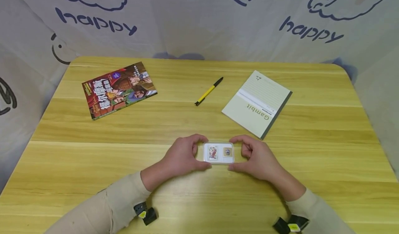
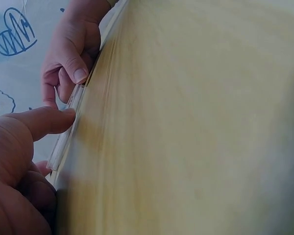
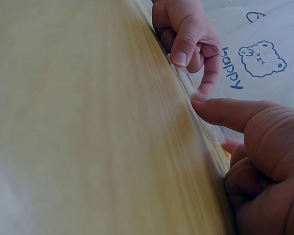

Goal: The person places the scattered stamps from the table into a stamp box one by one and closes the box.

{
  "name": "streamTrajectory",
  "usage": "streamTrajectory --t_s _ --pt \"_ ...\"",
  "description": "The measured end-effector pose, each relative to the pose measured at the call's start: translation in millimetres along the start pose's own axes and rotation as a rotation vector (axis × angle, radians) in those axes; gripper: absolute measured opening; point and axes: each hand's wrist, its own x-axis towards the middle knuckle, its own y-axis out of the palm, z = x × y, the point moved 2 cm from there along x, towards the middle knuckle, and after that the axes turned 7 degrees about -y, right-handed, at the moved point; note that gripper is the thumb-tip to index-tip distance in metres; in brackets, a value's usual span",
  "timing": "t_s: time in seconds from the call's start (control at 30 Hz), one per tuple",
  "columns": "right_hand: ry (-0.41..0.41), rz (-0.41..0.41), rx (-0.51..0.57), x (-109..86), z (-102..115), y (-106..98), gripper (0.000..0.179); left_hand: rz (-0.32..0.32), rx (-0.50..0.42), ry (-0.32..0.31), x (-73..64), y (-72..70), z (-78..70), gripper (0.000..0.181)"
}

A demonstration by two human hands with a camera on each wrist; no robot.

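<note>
A small clear flat case [image 1: 218,153] with a white inside lies at the front middle of the table, long side left to right. Inside it show a colourful stamp-like picture [image 1: 213,152] on the left and a tan square with a round dark design [image 1: 228,152] on the right. My left hand [image 1: 185,154] grips the case's left end between thumb and forefinger. At the other end, my right hand [image 1: 257,156] holds it the same way. Both wrist views show the case edge-on, low over the wood, with a thumb [image 2: 54,119] on its near edge.
Behind the case lies a yellow and black pen [image 1: 209,91] on the wooden table [image 1: 174,123]. A colourful comic-style book [image 1: 120,90] is at the back left, and a pale notebook [image 1: 257,102] with a dark spine at the back right. A printed cloth [image 1: 199,23] hangs behind.
</note>
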Motion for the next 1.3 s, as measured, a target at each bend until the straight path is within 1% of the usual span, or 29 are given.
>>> streamTrajectory --t_s 0.23,0.33,0.5,0.7,0.87,1.03,1.13,1.3 --pt "-0.048 -0.012 0.030 -0.9 -1.9 -0.1 0.058 -0.010 0.022 0.029 -0.3 0.2 0.2 0.063" --pt "-0.049 -0.014 0.026 -0.8 -1.7 -0.5 0.057 -0.016 0.020 0.031 -0.4 -0.1 0.2 0.063" --pt "-0.018 -0.007 0.014 -0.1 -1.0 -1.3 0.056 -0.021 0.013 0.036 -0.6 -0.8 -0.7 0.061" --pt "0.037 0.010 0.020 1.6 1.0 -2.3 0.055 0.001 0.001 0.035 1.3 -1.2 -0.4 0.061" --pt "0.085 0.020 0.016 4.4 2.0 -1.8 0.056 0.007 0.007 0.024 3.0 -1.8 -1.0 0.064" --pt "0.136 0.020 0.042 7.1 2.8 -1.0 0.057 -0.001 -0.002 -0.009 3.4 -1.7 -2.3 0.065" --pt "0.146 0.014 0.051 7.4 3.5 -0.3 0.058 -0.009 -0.008 -0.032 3.3 -1.8 -3.1 0.065" --pt "0.142 0.010 0.032 5.9 4.0 1.1 0.059 -0.011 -0.011 -0.058 3.4 -1.3 -3.2 0.065"
